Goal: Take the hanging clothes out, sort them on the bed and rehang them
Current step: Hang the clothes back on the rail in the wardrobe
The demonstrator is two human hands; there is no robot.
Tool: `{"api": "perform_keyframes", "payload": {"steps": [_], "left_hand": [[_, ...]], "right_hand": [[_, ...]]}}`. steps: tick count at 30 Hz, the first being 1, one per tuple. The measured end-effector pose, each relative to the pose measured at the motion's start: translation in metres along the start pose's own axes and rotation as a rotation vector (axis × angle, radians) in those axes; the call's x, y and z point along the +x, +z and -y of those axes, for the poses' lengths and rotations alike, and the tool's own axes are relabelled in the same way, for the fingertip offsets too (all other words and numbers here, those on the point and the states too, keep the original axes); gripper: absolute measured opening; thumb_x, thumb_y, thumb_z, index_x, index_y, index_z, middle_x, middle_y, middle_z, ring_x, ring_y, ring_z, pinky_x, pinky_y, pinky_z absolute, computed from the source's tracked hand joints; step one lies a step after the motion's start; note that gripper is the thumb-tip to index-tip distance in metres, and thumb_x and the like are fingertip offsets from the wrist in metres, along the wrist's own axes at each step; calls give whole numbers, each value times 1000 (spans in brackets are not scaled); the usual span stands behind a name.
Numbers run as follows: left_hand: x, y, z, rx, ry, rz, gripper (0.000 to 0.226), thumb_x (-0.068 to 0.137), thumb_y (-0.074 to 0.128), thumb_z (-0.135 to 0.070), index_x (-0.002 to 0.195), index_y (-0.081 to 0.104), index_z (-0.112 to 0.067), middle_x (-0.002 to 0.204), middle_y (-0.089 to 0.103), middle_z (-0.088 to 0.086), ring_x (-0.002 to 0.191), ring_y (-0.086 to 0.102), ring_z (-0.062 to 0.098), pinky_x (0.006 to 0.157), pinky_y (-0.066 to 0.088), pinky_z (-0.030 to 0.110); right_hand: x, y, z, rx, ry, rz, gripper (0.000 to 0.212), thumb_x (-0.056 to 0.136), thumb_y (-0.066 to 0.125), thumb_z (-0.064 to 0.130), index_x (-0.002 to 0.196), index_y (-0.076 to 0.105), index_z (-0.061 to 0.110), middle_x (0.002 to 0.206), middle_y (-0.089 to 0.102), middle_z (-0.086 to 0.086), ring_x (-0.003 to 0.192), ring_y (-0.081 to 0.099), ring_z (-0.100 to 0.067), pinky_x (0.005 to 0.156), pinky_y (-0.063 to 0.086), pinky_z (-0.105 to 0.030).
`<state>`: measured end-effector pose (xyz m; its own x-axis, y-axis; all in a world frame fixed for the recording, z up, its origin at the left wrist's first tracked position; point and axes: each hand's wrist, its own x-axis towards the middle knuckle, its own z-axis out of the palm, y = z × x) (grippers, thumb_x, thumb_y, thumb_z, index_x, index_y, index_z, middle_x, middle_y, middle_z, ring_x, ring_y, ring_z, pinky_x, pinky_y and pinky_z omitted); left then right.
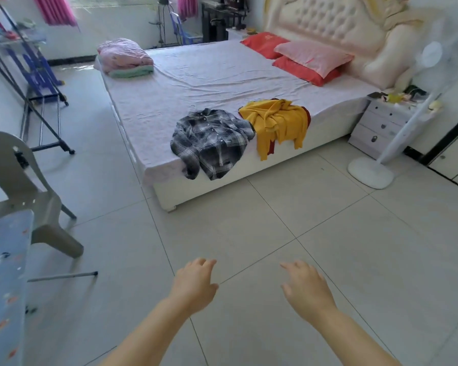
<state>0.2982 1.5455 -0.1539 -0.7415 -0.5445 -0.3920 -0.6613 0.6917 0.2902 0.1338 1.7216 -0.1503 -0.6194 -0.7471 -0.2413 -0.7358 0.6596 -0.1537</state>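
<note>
Head view took in what I saw from the room: the person faced the bed with both arms held out over the floor tiles, well short of the mattress. The left hand and right hand were palm down, fingers loosely spread, holding nothing.

Two piles lay at the near edge of the bed. A grey plaid shirt was buttoned and rumpled, with its hem and a sleeve drooping over the side. Just beside it lay a yellow top in a crumpled heap over something red, its sleeves hanging down. A thin wire hook showed at the shirt's collar, so it seemed to be on its hanger.

I judged this to be the sorting stage. The next move called for closing in on the bed and taking one garment by its collar or hook.
</note>
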Motion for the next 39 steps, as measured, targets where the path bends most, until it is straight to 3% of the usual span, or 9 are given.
{"api": "perform_keyframes", "payload": {"steps": [19, 33, 39], "left_hand": [[317, -151, 10, -115, -309, -102, 56, 91, 46, -34, 142, 27, -24, 142, 35, -1, 127, 37, 21, 101, 33, 33], [570, -281, 107, -171, -306, -106, 50, 89, 52, -34, 135, 35, -24, 135, 42, 1, 121, 43, 24, 95, 40, 36], [662, -343, 143, -185, -312, -113, 55, 91, 50, -34, 141, 29, -24, 138, 39, 0, 123, 42, 23, 95, 40, 37]], "right_hand": [[421, -110, -21, -14, -210, 68, 46, 93, 47, 33, 137, 37, 25, 135, 43, 2, 122, 42, -18, 99, 32, -28], [713, -157, 65, -55, -272, 137, 44, 93, 49, 31, 136, 39, 23, 132, 46, 2, 122, 42, -16, 101, 34, -30], [820, -183, 104, 5, -310, 126, 40, 93, 52, 29, 131, 45, 20, 128, 49, 0, 116, 47, -18, 97, 39, -32]]}}
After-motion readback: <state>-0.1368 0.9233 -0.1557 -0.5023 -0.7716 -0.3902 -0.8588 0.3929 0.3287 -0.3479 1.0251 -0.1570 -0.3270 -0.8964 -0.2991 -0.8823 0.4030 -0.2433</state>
